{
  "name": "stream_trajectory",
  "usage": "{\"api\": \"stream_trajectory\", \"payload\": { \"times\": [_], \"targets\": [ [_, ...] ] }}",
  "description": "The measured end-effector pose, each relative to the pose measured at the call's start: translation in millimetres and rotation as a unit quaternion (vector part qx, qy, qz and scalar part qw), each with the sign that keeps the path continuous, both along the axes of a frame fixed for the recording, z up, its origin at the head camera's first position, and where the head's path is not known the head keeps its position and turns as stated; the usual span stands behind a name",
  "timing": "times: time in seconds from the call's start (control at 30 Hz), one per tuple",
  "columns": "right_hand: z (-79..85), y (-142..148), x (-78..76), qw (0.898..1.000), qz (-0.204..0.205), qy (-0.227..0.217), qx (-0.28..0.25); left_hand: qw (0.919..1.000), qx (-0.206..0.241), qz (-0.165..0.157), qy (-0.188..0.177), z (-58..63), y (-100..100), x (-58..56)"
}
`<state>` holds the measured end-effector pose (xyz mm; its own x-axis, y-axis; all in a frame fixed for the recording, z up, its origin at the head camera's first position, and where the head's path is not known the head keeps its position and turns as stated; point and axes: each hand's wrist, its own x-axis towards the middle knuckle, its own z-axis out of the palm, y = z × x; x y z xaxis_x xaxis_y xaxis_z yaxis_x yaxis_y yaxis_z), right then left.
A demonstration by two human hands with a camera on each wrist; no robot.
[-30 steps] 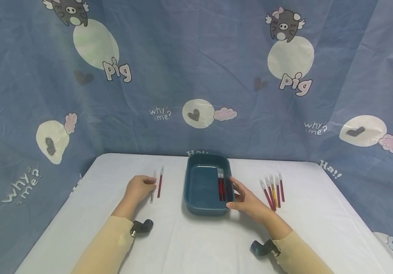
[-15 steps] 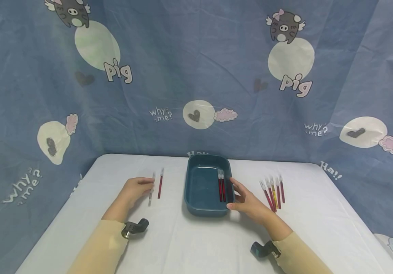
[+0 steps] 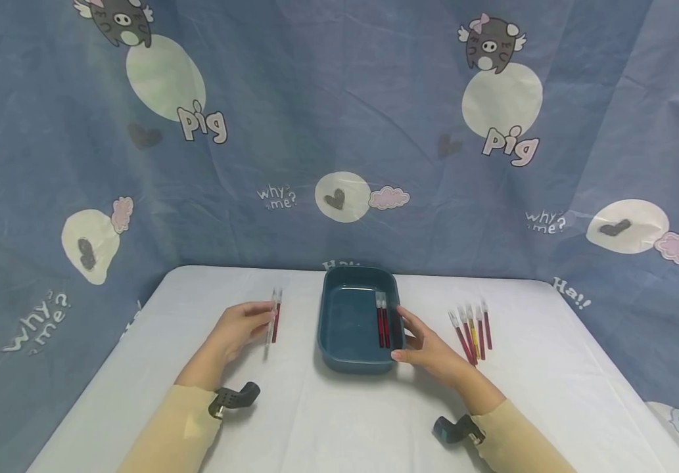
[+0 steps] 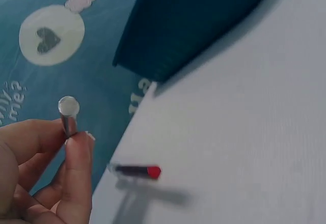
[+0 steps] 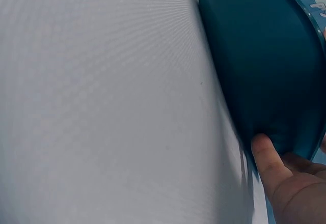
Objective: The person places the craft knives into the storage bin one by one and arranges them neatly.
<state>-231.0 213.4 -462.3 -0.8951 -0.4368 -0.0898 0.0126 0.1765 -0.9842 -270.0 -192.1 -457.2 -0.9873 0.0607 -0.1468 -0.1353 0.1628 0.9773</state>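
Above the desk (image 3: pixel 315 420), the left hand (image 3: pixel 238 331) pinches a clear pen (image 4: pixel 68 109) near a red pen (image 4: pixel 137 171); the right hand (image 3: pixel 430 351) holds the blue tray (image 3: pixel 353 366) by its side; a loose pinch could drop the clear pen.

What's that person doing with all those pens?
The left hand pinches a slim, clear-looking pen above the white table, near a red pen with a clear cap. The right hand touches the side of a dark teal, rectangular tray, where two red pens with clear caps lie. Five more capped pens, four red, one yellow, lie to its right.
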Motion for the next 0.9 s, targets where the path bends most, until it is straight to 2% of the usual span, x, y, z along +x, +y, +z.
{"api": "stream_trajectory", "payload": {
  "times": [0.23, 0.67, 0.9],
  "targets": [
    [1.0, 0, -0.5, 1.0, -0.003, 0.001, 0.0, 0.9997, 0.007, -0.002, 0.023, 11.5, 15, 4.3],
    [-1.3, 0, 0.0, 1.0, 0.001, 0.0, -0.002, 0.9989, 0.026, -0.019, 0.034, 16.5, 49, 8.9],
    [-1.3, 1, -0.4, 1.0, 0.003, 0.004, -0.006, 0.9987, 0.019, -0.021, 0.042, 20.9, 70, 8.8]
  ]
}}
